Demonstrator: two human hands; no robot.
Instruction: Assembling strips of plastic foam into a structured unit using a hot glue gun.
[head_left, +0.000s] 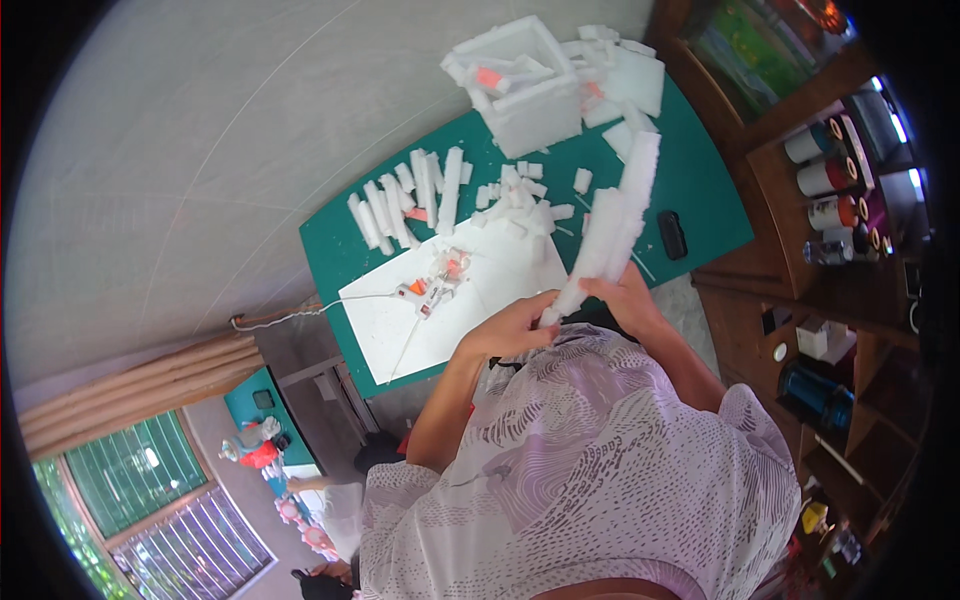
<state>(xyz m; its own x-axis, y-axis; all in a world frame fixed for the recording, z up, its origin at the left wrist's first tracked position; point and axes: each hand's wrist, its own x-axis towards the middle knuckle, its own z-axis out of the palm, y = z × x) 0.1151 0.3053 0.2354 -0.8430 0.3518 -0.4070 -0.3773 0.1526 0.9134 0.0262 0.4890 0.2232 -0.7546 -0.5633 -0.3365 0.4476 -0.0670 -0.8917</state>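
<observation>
White foam strip [612,225], two-handed grip
Left hand [513,326] and right hand [624,298] both clasp its near end; it slants out over the green bench [712,205], glue gun [432,295] lying on white sheet [382,335].

soft indoor light, moderate brightness, faint shadows. daylight at the barred window [140,470], lower left. white sheet [510,280] near clipping; foam strip [612,225] bright, edges readable. wooden cabinet [735,320] at right dim, glare streaks near it. heavy fisheye bend, black corners, soft rim detail.
</observation>
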